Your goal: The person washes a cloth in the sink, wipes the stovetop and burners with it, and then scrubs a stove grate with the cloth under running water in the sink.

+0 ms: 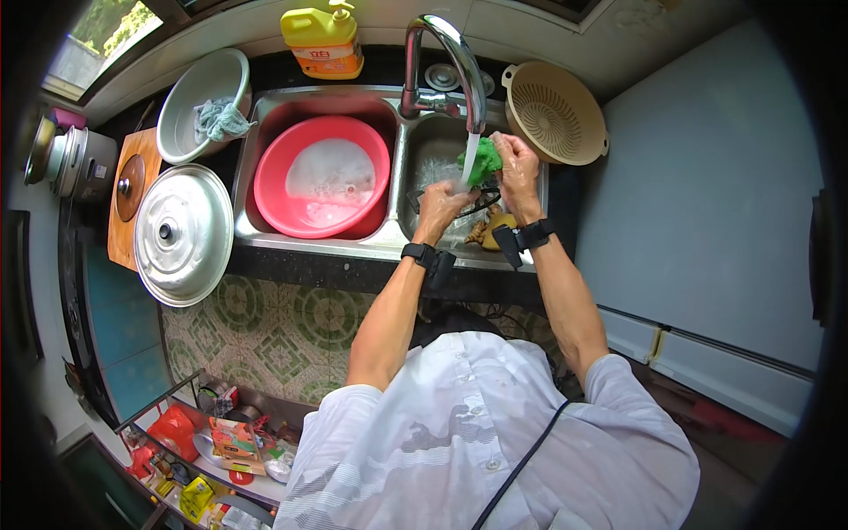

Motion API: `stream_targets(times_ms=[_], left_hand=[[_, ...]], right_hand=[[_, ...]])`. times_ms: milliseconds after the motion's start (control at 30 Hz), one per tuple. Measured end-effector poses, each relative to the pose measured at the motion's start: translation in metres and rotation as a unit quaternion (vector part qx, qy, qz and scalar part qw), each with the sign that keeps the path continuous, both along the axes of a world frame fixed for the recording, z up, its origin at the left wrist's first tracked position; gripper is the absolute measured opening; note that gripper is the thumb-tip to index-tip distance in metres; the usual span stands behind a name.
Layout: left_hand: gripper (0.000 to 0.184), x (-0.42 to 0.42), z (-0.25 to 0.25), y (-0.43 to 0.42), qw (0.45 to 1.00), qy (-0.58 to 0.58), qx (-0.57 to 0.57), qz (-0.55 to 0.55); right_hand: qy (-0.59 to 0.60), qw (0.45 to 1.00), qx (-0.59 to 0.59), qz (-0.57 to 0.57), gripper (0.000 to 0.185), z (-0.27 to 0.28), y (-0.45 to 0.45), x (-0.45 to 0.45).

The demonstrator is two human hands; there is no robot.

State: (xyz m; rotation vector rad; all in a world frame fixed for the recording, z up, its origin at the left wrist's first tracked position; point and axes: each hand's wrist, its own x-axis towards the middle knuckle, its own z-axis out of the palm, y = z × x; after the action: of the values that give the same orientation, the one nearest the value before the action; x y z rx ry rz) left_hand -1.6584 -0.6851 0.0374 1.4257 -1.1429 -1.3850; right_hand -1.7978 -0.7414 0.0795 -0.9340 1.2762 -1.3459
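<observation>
Water runs from the chrome faucet (446, 35) into the right sink basin (420, 155). Under the stream, my right hand (517, 168) grips a green scrubber (481, 161) with its fingers closed. My left hand (442, 208) is just left of and below the scrubber, its fingers curled around something dark and thin that I cannot make out. Below my hands, a yellowish piece and knobbly brown roots (478, 233) lie in the basin, partly hidden by my right wrist. A pink tub (265, 190) of sudsy water stands in the left basin.
A tan colander (555, 113) stands right of the faucet, and a yellow detergent bottle (322, 44) behind the sink. To the left are a pale basin (172, 115) with a cloth (219, 121), a metal lid (184, 234) and a wooden board (119, 225). A large grey appliance (707, 194) borders the right.
</observation>
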Motion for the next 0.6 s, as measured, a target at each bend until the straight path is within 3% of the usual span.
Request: stream_targets(times_ms=[67, 100, 233, 333, 400, 467, 533, 600], left_hand=[[0.024, 0.004, 0.002, 0.008, 0.996, -0.021, 0.089, 0.004], [0.026, 0.005, -0.005, 0.012, 0.997, -0.007, 0.071, 0.012], [0.022, 0.004, -0.019, 0.014, 0.996, 0.029, 0.062, 0.058], [0.019, -0.001, -0.021, 0.01, 0.996, 0.05, 0.028, 0.071], [0.018, -0.009, -0.016, 0.014, 0.996, 0.022, 0.023, 0.089], [0.017, -0.011, -0.012, 0.016, 0.994, -0.009, 0.016, 0.104], [0.02, -0.012, -0.007, 0.021, 0.994, -0.053, -0.005, 0.099], [0.024, -0.011, -0.004, 0.023, 0.995, -0.032, 0.005, 0.092]], right_hand=[[0.015, 0.997, -0.06, 0.046, 0.022, 0.024, -0.016, -0.008], [-0.016, 0.997, -0.036, 0.063, 0.021, 0.043, -0.016, -0.008], [0.001, 0.996, 0.041, 0.083, 0.024, 0.021, -0.002, -0.014], [0.2, 0.97, 0.107, 0.088, 0.035, -0.016, 0.027, 0.003], [0.426, 0.902, -0.067, 0.001, 0.039, -0.049, 0.034, 0.016], [0.436, 0.899, -0.04, -0.014, 0.036, -0.058, 0.036, 0.02], [0.396, 0.915, 0.072, -0.023, 0.035, -0.049, 0.029, 0.021], [0.399, 0.913, 0.073, -0.047, 0.034, -0.047, 0.019, 0.02]])
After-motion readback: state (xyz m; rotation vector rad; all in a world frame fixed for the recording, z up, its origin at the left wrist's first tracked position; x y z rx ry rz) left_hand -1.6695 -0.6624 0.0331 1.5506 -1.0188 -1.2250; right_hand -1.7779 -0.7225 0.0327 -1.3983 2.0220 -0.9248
